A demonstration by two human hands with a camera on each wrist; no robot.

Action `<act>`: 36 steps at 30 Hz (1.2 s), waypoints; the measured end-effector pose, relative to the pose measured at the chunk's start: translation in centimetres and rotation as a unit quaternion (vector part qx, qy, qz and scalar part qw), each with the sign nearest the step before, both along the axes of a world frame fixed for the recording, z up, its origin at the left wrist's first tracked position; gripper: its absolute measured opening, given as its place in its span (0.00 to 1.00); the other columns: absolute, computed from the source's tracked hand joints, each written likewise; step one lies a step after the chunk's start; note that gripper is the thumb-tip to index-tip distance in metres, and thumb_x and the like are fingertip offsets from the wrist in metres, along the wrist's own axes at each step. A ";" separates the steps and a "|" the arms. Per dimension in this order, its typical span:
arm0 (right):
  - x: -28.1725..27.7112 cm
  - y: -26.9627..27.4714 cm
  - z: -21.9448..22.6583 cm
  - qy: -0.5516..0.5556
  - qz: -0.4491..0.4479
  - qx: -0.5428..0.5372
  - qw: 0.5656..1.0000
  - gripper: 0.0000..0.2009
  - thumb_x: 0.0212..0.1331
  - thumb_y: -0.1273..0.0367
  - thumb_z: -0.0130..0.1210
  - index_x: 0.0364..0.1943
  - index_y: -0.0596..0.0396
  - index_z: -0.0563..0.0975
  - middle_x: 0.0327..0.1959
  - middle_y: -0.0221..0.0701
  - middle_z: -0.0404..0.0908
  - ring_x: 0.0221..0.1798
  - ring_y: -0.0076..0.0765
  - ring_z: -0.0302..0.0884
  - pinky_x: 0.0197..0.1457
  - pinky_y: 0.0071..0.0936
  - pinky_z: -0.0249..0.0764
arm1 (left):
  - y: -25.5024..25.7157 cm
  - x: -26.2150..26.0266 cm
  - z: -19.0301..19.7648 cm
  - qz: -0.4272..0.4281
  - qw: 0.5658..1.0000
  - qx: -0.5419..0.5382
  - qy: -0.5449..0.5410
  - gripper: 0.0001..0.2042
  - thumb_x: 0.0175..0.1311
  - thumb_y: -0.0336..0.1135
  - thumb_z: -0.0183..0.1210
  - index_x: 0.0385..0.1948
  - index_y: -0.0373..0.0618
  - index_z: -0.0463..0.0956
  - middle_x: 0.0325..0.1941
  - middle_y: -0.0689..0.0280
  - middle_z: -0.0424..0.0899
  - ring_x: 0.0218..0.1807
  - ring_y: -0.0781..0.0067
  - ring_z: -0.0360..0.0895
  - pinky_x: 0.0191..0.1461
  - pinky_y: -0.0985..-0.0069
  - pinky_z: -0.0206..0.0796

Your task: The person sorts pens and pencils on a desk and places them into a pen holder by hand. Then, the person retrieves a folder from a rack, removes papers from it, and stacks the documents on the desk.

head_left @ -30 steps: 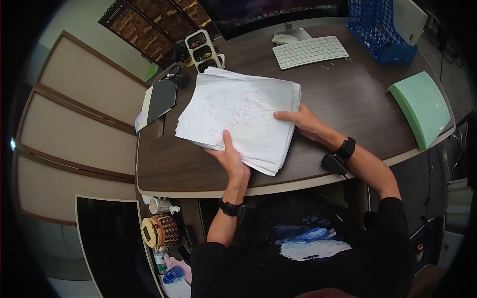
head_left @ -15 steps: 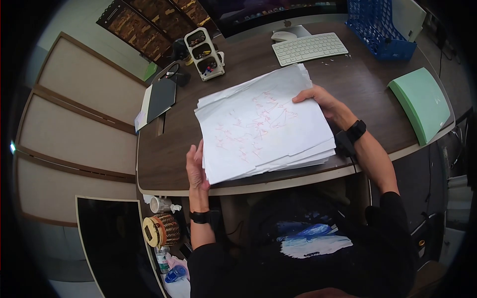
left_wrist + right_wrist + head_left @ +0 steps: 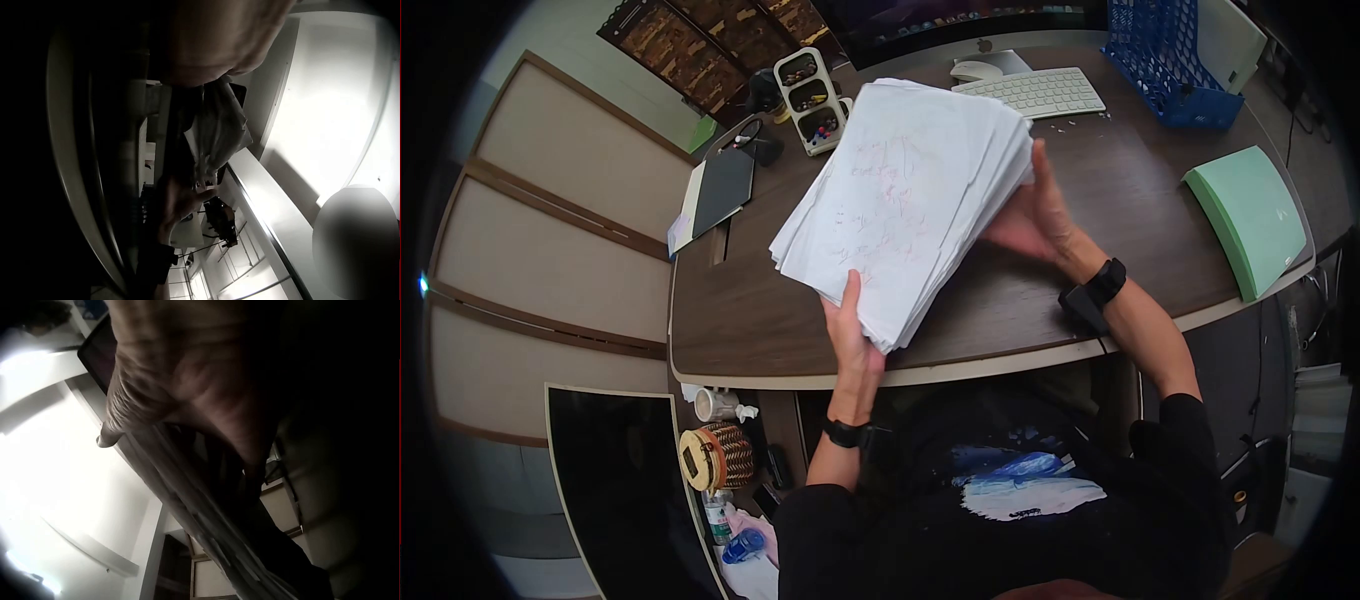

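Note:
A thick stack of white paper [image 3: 890,190] with reddish handwriting is held tilted above the desk, its sheets uneven along the right edge. The left hand [image 3: 855,340] grips its lower corner, thumb on the top sheet and fingers hidden beneath. Against the right side rests the right hand [image 3: 1035,220], thumb straight up beside the edge, palm showing, other fingers mostly hidden under the stack. The right wrist view shows layered page edges [image 3: 187,506] between that hand's [image 3: 187,381] thumb and fingers. In the dark left wrist view, the left hand [image 3: 219,37] is above the sheets [image 3: 219,125].
On the brown desk [image 3: 1100,220] are a keyboard [image 3: 1040,93], a mouse [image 3: 977,71], a pen organizer [image 3: 812,100], a dark folder [image 3: 725,188], a blue rack [image 3: 1190,103] and a green-edged box [image 3: 1250,220]. A monitor [image 3: 1000,20] stands behind; a woven basket [image 3: 725,457] is lower left.
The stack has swung more upright and toward the monitor. The left hand has shifted right, its thumb now on the top sheet; the right thumb has come off the sheet to the side edge.

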State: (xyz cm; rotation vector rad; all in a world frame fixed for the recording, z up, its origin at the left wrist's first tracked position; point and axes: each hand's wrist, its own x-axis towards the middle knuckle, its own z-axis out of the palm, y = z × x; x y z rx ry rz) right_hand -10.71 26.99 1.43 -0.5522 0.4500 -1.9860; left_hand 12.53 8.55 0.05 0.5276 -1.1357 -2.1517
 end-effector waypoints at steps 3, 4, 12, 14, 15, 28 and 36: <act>1.4 -0.6 0.0 0.054 -0.036 0.045 0.997 0.55 0.67 0.32 0.61 0.85 0.55 0.55 0.86 0.45 0.57 0.88 0.51 0.54 0.88 0.60 0.53 | 2.9 -1.6 -0.5 0.057 0.998 -0.013 0.007 0.37 0.83 0.28 0.58 0.86 0.47 0.46 0.85 0.55 0.63 0.81 0.58 0.67 0.82 0.60 0.64; 1.7 -0.7 0.3 0.067 -0.078 0.093 0.990 0.52 0.69 0.38 0.65 0.85 0.58 0.56 0.85 0.46 0.60 0.87 0.52 0.56 0.88 0.58 0.54 | 3.8 -2.0 -1.0 0.064 0.998 -0.025 0.012 0.38 0.82 0.27 0.58 0.86 0.48 0.46 0.86 0.56 0.61 0.81 0.59 0.66 0.83 0.60 0.62; -2.1 0.6 0.4 0.133 -0.230 0.208 0.941 0.36 0.68 0.67 0.70 0.73 0.74 0.65 0.64 0.53 0.80 0.63 0.47 0.86 0.67 0.39 0.86 | 2.7 -1.5 -1.9 -0.013 0.994 -0.104 -0.012 0.34 0.79 0.29 0.62 0.82 0.47 0.55 0.79 0.59 0.70 0.77 0.64 0.71 0.80 0.62 0.67; -2.7 1.7 1.7 0.166 -0.239 0.213 0.933 0.33 0.67 0.67 0.71 0.69 0.74 0.70 0.59 0.50 0.83 0.58 0.43 0.89 0.61 0.36 0.87 | 0.0 -0.5 -0.8 -0.066 0.995 -0.080 -0.005 0.30 0.80 0.39 0.62 0.78 0.45 0.60 0.72 0.60 0.76 0.71 0.65 0.78 0.72 0.65 0.75; -2.9 2.1 2.3 0.175 -0.246 0.216 0.928 0.31 0.67 0.67 0.70 0.68 0.73 0.72 0.56 0.48 0.85 0.54 0.39 0.89 0.58 0.34 0.87 | -1.6 -0.5 -0.6 -0.089 0.992 -0.083 0.024 0.32 0.79 0.42 0.62 0.79 0.46 0.59 0.73 0.58 0.77 0.71 0.64 0.79 0.72 0.64 0.75; 1.9 2.8 8.6 0.476 -0.347 0.250 0.768 0.24 0.64 0.67 0.76 0.62 0.58 0.83 0.56 0.34 0.88 0.57 0.31 0.84 0.62 0.32 0.81 | -2.2 -6.3 7.3 0.071 0.914 -0.383 0.114 0.23 0.73 0.33 0.73 0.62 0.37 0.72 0.55 0.61 0.84 0.56 0.69 0.82 0.61 0.70 0.76; -0.1 2.0 3.2 0.491 -0.324 0.279 0.759 0.20 0.63 0.71 0.74 0.59 0.59 0.85 0.53 0.33 0.88 0.55 0.32 0.84 0.60 0.33 0.81 | -3.4 -6.0 2.1 0.050 0.910 -0.403 0.081 0.25 0.72 0.33 0.73 0.64 0.36 0.71 0.57 0.59 0.85 0.56 0.67 0.83 0.62 0.68 0.77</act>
